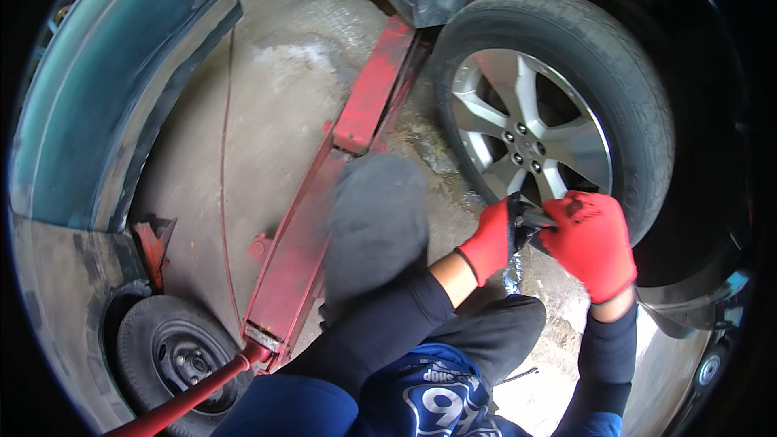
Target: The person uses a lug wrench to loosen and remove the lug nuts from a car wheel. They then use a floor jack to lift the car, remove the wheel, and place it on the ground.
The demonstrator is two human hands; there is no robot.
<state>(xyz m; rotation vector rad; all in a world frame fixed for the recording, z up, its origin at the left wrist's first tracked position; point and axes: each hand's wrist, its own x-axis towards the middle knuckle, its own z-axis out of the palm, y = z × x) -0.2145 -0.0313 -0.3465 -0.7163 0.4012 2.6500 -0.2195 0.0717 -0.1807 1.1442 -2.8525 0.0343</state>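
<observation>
My left hand (490, 239) and my right hand (593, 244), in red gloves with dark palms, are brought close together in front of the lower part of a car wheel. Both are closed around a small dark and greyish object (530, 218) between them; its kind is too covered and blurred to tell. The wheel's silver spoked rim (573, 146) has several lug nuts (520, 159) around its hub. A black tyre (635, 105) surrounds the rim. My hands are just in front of the lower spokes; whether they touch the rim I cannot tell.
A long red floor jack (295, 251) lies to my left, reaching towards the car, its red handle (190, 395) pointing at the lower left. Beyond are a teal car panel (77, 113), a small wheel (182, 356), a red stand (151, 255) and a thin hose (224, 162) on the concrete.
</observation>
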